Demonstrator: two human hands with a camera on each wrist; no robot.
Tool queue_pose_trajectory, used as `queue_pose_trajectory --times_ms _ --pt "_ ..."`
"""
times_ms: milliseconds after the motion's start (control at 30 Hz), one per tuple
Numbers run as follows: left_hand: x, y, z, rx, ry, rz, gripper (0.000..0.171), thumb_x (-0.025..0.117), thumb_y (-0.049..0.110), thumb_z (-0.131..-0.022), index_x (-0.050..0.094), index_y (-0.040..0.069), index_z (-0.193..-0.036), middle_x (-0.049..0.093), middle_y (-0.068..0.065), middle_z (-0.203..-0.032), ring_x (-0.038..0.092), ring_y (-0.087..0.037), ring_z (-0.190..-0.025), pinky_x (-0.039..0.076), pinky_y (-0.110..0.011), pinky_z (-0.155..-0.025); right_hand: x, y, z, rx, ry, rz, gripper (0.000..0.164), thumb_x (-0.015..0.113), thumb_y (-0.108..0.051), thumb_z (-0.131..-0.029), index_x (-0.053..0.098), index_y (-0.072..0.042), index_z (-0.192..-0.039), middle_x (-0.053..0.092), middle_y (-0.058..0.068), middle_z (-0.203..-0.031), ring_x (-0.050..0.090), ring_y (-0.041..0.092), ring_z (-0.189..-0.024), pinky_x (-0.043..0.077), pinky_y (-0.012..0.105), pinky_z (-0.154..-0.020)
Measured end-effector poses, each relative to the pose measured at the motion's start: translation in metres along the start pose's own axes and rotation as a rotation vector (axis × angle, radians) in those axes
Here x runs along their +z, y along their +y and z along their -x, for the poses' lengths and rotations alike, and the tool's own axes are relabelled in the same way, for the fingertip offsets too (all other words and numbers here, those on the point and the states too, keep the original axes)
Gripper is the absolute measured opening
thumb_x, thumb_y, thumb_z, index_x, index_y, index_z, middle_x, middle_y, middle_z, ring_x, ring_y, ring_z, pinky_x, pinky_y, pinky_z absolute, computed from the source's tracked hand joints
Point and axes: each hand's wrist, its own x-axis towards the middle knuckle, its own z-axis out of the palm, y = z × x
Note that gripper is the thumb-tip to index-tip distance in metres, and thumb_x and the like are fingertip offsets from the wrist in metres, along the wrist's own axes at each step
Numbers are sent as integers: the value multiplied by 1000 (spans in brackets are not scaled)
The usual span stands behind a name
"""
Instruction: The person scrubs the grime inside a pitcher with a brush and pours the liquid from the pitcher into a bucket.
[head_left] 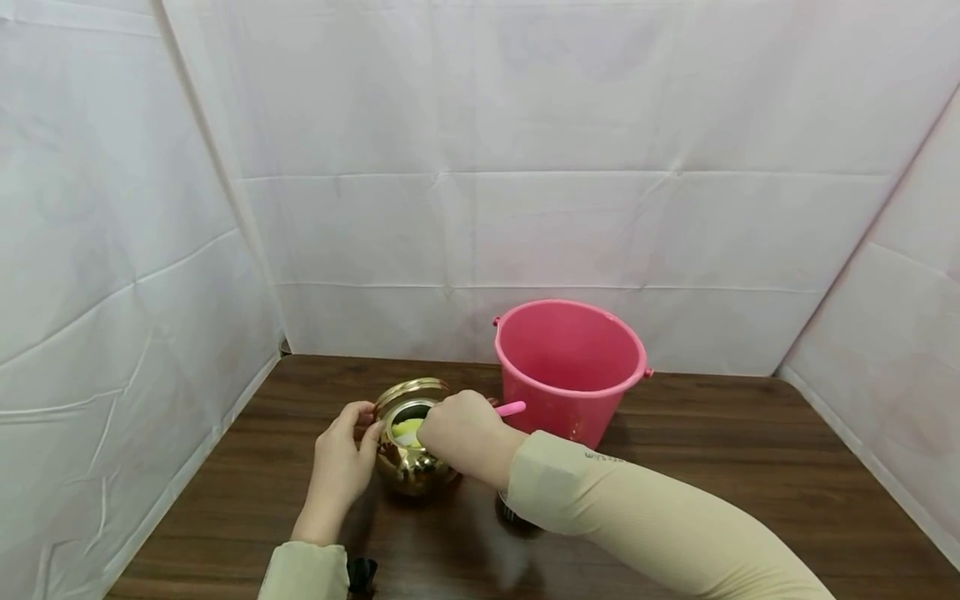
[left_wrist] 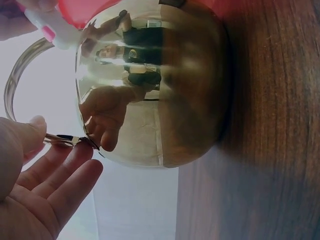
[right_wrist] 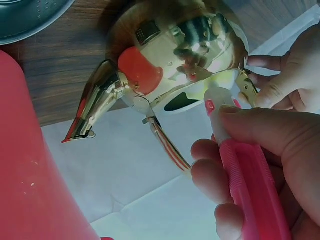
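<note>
A shiny gold kettle [head_left: 416,479] stands on the table with its round mouth uncovered. My left hand [head_left: 341,458] pinches the base of the kettle's hoop handle [left_wrist: 17,75] between thumb and fingers. In my right hand [head_left: 468,433] is a cleaning brush with a pink and white handle [right_wrist: 252,185], gripped with the thumb along its top. Its white neck reaches into the kettle's mouth, where something yellow [head_left: 408,432] shows inside. The spout [right_wrist: 97,107] points toward the bucket side. The brush's working end is mostly hidden by the kettle and my right hand.
A pink bucket [head_left: 573,417] stands just behind and to the right of the kettle. A round metal piece with small holes [right_wrist: 32,17] lies on the wooden table [head_left: 712,467], partly under my right sleeve in the head view. White sheets [head_left: 480,233] hang around the table.
</note>
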Motion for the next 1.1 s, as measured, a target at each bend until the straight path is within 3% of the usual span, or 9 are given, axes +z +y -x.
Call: queue_pose_trajectory --times_ms 400,600,700,900,1100 --pt "1 -5 0 65 21 -49 15 65 4 -87 63 0 -101 65 -13 -89 63 -25 -80 52 -37 -66 6 3 2 -10 16 9 29 67 -19 -86 58 -27 -60 60 -13 -60 49 7 -48 45 27 -41" --pt "0 -5 -1 109 62 -35 13 65 3 -86 62 -2 -98 64 -13 -86 63 -26 -79 52 -37 -65 1 6 9 4 -38 3 12 67 -24 -88 65 -27 -77 63 -10 -68 57 9 -56 47 27 -43" --pt "-1 -7 -2 84 44 -40 13 65 4 -87 62 -2 -99 64 -14 -88 63 -27 -81 53 -39 -67 -2 7 12 30 -60 5 3 68 -27 -87 66 -27 -85 63 -9 -69 59 9 -59 47 26 -44" --pt "-3 -10 -2 39 -2 -47 14 63 5 -89 61 -3 -102 64 -15 -92 65 -28 -86 53 -42 -72 -5 9 17 52 -55 36 6 69 -28 -86 66 -27 -91 64 -8 -70 62 10 -60 48 26 -45" --pt "-4 -14 -1 37 4 -38 14 62 5 -90 61 -2 -102 63 -14 -93 64 -28 -87 54 -41 -72 -7 13 17 92 -150 14 14 64 -26 -90 66 -28 -103 67 -4 -80 65 14 -71 52 29 -50"
